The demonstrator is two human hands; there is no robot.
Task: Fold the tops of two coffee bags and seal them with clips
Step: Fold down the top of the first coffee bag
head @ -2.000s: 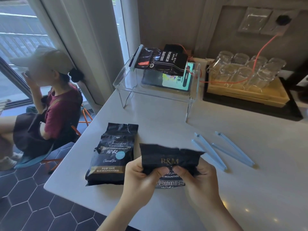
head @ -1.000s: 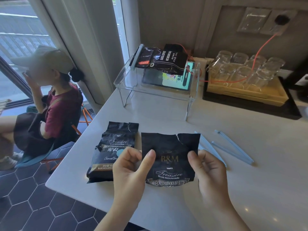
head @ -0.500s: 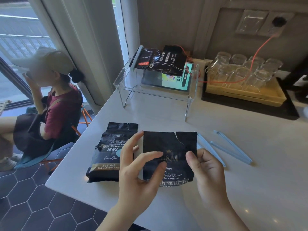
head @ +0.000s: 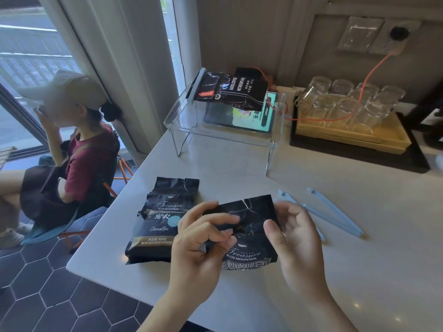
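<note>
Two black coffee bags lie on the white table. The left bag (head: 163, 221) rests flat with its torn top unfolded, untouched. The right bag (head: 249, 238) is between my hands, its torn top flap raised. My left hand (head: 199, 238) pinches the flap's left side with thumb and fingers. My right hand (head: 292, 236) holds the right edge, thumb on the front. Two light blue sealing clips (head: 333, 213) lie just right of my right hand, partly hidden by it.
A clear acrylic riser (head: 223, 133) at the back carries other coffee packets and covers a tablet. A yellow tray of upturned glasses (head: 350, 130) sits back right with an orange cable. A person sits on a chair left of the table edge.
The folded-over top of the right bag was opened flat, and now both hands grip its upper flap again and bend it. The left bag and the clips have not moved.
</note>
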